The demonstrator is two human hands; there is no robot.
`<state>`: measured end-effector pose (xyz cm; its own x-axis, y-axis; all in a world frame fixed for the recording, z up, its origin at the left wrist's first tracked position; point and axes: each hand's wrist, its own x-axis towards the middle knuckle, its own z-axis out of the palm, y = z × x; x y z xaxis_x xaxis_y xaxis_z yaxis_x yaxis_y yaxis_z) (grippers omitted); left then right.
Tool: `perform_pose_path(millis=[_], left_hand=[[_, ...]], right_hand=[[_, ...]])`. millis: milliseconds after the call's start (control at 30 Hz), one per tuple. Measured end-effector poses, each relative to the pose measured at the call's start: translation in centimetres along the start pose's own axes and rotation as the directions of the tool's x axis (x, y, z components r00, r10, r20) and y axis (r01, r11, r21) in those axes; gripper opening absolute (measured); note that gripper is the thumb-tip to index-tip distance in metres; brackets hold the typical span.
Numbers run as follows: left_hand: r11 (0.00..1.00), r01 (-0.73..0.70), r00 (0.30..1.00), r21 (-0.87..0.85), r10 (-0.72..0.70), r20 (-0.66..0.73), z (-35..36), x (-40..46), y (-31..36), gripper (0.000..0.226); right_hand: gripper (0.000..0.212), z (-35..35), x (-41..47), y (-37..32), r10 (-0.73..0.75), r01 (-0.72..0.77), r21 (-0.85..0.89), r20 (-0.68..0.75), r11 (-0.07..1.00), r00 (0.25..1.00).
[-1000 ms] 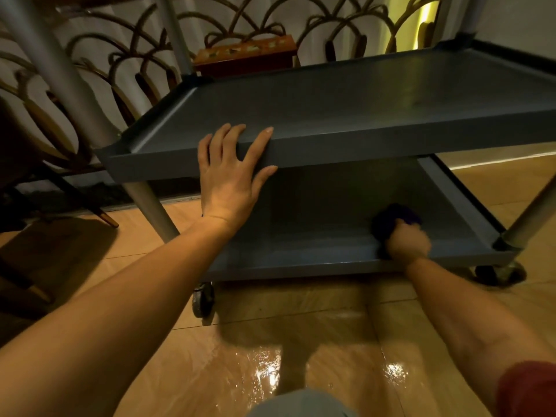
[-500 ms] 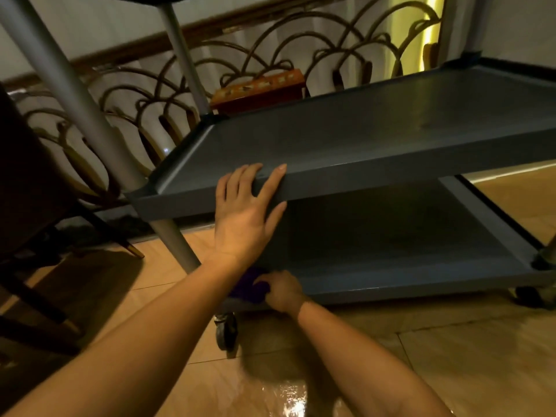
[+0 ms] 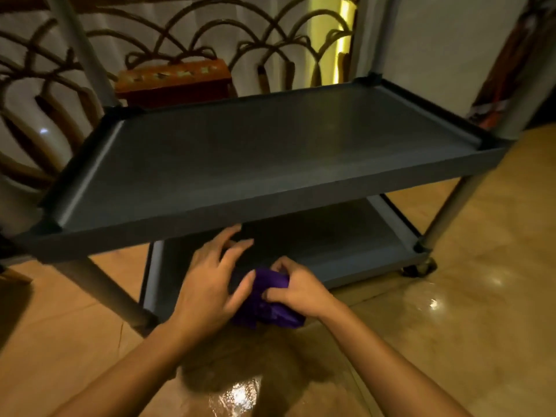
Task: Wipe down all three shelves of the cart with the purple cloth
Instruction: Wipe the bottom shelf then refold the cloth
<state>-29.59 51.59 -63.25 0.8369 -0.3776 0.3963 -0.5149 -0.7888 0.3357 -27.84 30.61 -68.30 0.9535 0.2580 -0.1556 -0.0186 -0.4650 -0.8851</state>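
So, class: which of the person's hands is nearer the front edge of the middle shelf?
Left. The left hand reaches its fingertips up just under the middle shelf front edge. The right hand sits lower, by the bottom shelf, gripping the purple cloth.

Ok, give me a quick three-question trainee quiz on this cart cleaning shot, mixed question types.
1. True or false: the purple cloth lies spread flat on the middle shelf.
2. Which hand grips the cloth? A) right hand B) left hand C) neither
3. Fill in: the cloth is bunched at the front edge of the ___ shelf.

Key: 1 false; 2 A, while the left hand's thumb only touches the cloth; 3 bottom.
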Motion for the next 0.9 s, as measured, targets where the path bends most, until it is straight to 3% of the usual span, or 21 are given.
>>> perform_pose_path(millis=[133, 200, 267, 333, 500, 633, 733, 800, 900], left_hand=[[0.892, 0.342, 0.913, -0.296, -0.241, 0.33, -2.9, -0.4, 1.9, 0.079], [0.765, 0.482, 0.84, -0.428, -0.263, 0.475, -5.1, -0.3, 4.4, 0.086], [0.637, 0.557, 0.798, -0.534, -0.231, 0.557, -7.2, 0.0, 7.4, 0.075], [0.535, 0.599, 0.783, -0.596, -0.233, 0.577, -10.0, 1.3, 10.3, 0.069], [0.423, 0.627, 0.776, -0.654, -0.266, 0.572, -17.9, 5.1, 15.1, 0.061], [0.33, 0.689, 0.723, -0.645, -0.244, 0.646, -24.8, 7.3, 18.8, 0.06], [0.359, 0.701, 0.707, -0.617, -0.235, 0.667, -29.4, 8.6, 21.8, 0.057], [0.404, 0.7, 0.7, -0.588, -0.228, 0.677, -32.5, 9.8, 24.1, 0.054], [0.393, 0.705, 0.694, -0.591, -0.211, 0.688, -36.7, 11.1, 28.0, 0.061]], right_hand=[[0.023, -4.0, -5.2, -4.8, 0.063, -0.053, 0.125, -0.08, 0.991, 0.995], [0.016, -5.7, -7.7, -8.4, 0.082, -0.06, 0.25, -0.077, 0.966, 0.994], [0.015, -7.2, -10.0, -12.0, 0.107, -0.08, 0.335, -0.062, 0.939, 0.992], [0.008, -9.0, -11.7, -15.6, 0.116, -0.084, 0.37, -0.063, 0.925, 0.991], [0.015, -12.2, -15.1, -23.8, 0.172, -0.079, 0.475, -0.155, 0.876, 0.973], [0.015, -15.5, -18.3, -30.1, 0.202, -0.108, 0.361, -0.236, 0.926, 0.951], [0.028, -18.5, -20.9, -34.7, 0.19, -0.139, 0.157, -0.388, 0.978, 0.902], [0.025, -20.6, -22.6, -38.1, 0.15, -0.138, 0.059, -0.429, 0.989, 0.891], [0.025, -23.3, -25.2, -42.4, 0.174, -0.147, 0.097, -0.43, 0.984, 0.886]])
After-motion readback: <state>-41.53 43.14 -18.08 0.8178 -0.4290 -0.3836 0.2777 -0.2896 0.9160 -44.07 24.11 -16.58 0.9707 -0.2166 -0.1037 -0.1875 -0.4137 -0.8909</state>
